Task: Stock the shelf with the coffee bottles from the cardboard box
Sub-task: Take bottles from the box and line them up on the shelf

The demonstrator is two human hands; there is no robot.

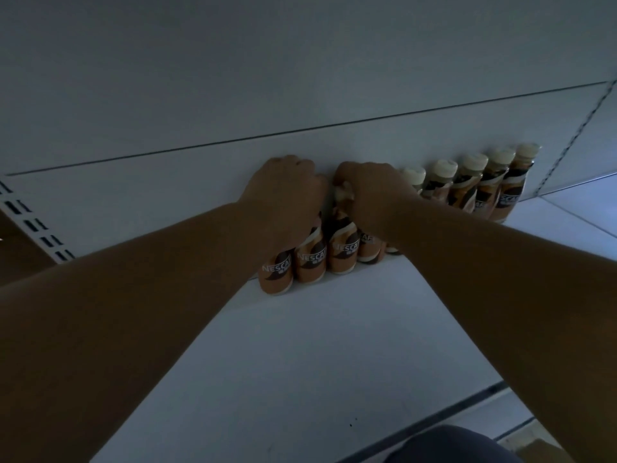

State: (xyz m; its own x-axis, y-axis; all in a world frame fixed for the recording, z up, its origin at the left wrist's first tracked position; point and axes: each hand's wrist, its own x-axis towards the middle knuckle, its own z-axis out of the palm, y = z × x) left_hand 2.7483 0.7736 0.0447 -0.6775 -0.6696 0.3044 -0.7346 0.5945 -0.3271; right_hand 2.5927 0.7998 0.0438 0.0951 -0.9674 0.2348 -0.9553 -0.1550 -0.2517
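A row of brown Nescafé coffee bottles with cream caps stands along the back panel of a white shelf (300, 345). My left hand (283, 192) is closed over the tops of two bottles (293, 265) at the row's left end, hiding their caps. My right hand (370, 192) grips the tops of the two bottles (344, 248) beside them. All of these bottles rest upright on the shelf board. Several more bottles (467, 185) continue the row to the right, caps showing. The cardboard box is mostly out of view.
The shelf's white back panel (233, 95) rises behind the bottles. Slotted uprights stand at the left (36, 225) and at the far right (574, 135). The shelf board has bare surface in front of the row. A bit of cardboard (537, 446) shows at the bottom right.
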